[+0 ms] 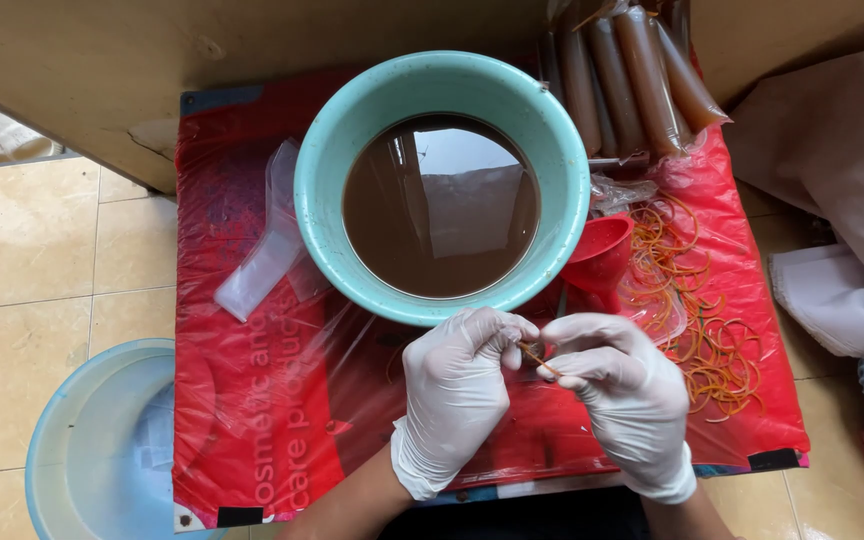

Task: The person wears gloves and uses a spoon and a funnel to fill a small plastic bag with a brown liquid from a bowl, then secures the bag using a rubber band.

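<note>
Here the round turquoise plastic basin sits mid-table, filled nearly to the rim with brown liquid. Behind it lie long clear plastic tubes packed with the same brown liquid. Just in front of the basin, the white-gloved left hand and right hand meet, fingertips pinched on a thin orange rubber band stretched between them. Loose orange rubber bands are strewn toward the right edge of the red plastic table cover, beside a red funnel. Empty clear bags lie to the left.

gloved hands x2 | teal basin x1 | red funnel x1 | filled tubes approx 5 | rubber bands many
</note>
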